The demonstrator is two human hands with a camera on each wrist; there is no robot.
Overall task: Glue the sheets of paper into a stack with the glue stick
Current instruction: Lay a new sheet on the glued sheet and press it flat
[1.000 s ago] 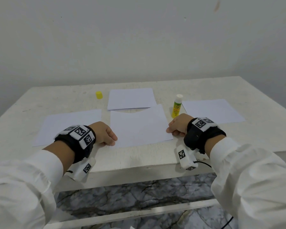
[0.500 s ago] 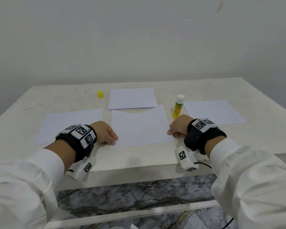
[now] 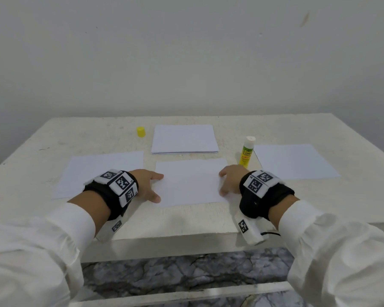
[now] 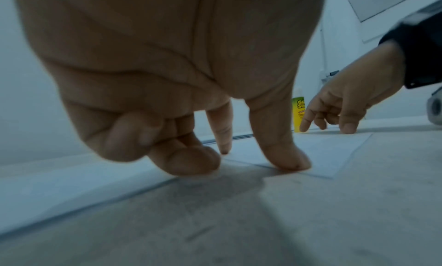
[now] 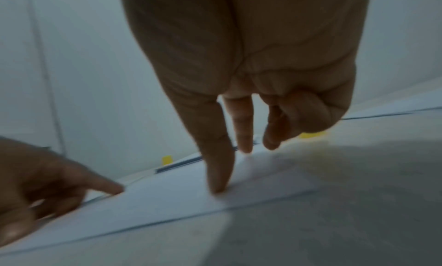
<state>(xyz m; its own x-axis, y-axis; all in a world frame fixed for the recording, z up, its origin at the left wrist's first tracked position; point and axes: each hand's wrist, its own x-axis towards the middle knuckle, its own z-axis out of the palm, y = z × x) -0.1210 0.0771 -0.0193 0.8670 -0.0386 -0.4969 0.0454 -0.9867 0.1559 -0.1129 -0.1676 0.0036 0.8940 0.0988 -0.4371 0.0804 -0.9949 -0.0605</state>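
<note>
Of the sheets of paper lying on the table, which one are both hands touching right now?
The centre sheet, nearest the table's front edge: left hand on its left side, right hand on its right. The left sheet, right sheet and far stack lie untouched.

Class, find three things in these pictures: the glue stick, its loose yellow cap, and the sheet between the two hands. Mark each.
glue stick (image 3: pixel 246 154), head view, on its yellow label.
yellow cap (image 3: pixel 141 132), head view, on its side wall.
middle sheet (image 3: pixel 190 182), head view, on its bare centre.

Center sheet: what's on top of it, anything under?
On the center sheet: fingertips of the left hand at its left edge and of the right hand at its right edge, nothing else. Under it, only table shows around its edges; beneath is hidden.
</note>
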